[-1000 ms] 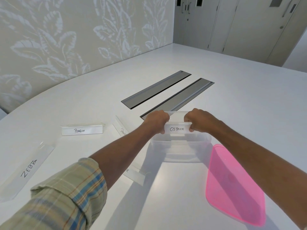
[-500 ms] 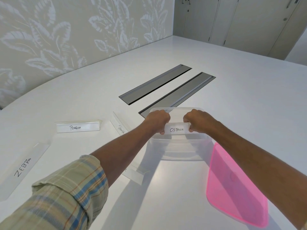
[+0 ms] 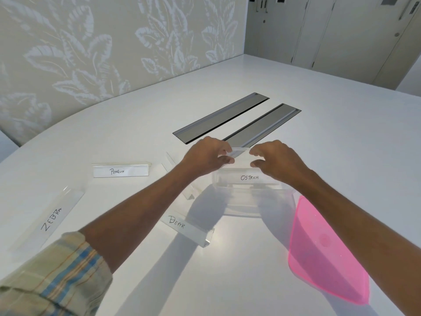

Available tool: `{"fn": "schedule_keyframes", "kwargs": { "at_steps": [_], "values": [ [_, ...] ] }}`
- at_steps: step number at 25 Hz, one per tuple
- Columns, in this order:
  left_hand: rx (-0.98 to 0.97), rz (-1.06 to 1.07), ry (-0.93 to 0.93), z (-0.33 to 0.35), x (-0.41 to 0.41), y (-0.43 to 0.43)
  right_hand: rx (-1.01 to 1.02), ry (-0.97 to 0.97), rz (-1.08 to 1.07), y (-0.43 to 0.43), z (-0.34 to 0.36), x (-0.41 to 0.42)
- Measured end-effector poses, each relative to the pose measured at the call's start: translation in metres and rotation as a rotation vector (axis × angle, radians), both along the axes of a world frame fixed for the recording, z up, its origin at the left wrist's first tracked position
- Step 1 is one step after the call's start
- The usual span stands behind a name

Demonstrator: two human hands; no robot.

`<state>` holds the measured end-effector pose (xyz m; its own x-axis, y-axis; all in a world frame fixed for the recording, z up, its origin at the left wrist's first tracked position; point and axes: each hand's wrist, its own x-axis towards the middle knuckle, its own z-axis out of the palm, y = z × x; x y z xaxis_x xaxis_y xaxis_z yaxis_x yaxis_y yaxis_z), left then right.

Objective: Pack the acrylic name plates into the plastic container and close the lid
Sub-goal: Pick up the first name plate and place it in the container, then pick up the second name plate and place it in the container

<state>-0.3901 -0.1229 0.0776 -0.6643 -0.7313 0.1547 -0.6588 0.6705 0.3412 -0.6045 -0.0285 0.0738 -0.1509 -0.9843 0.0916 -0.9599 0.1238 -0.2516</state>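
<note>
Ostrich plate (image 3: 249, 177) now sits in container (image 3: 246, 207), released.

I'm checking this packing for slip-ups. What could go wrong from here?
The left forearm passes close by the clear acrylic BEAR name plate; drawing back low could knock it. The OSTRICH name plate nearly spans the clear plastic container, so the remaining plates may fit tightly.

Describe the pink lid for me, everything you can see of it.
The pink lid is translucent plastic, a rounded rectangle with a faint round mark at its centre. It lies flat on the white table, right of the clear container, its far corner near it. The right forearm hides its far right edge; contact unclear.
</note>
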Motion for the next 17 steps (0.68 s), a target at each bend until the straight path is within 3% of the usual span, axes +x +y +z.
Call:
{"fn": "schedule_keyframes", "kwargs": {
  "at_steps": [4,7,11,17],
  "values": [
    [0.0,0.007,0.11,0.003,0.067,0.011,-0.137,-0.123,0.063,0.035,0.022,0.056],
    [0.104,0.013,0.079,-0.011,0.113,0.019,-0.098,-0.192,0.17,0.053,0.017,0.101],
    [0.201,0.006,-0.078,-0.035,0.157,0.029,0.099,-0.139,0.242,0.062,-0.017,0.151],
    [0.245,0.039,-0.364,-0.068,0.194,0.029,0.289,-0.133,0.167,0.067,-0.064,0.187]
  ]
}}
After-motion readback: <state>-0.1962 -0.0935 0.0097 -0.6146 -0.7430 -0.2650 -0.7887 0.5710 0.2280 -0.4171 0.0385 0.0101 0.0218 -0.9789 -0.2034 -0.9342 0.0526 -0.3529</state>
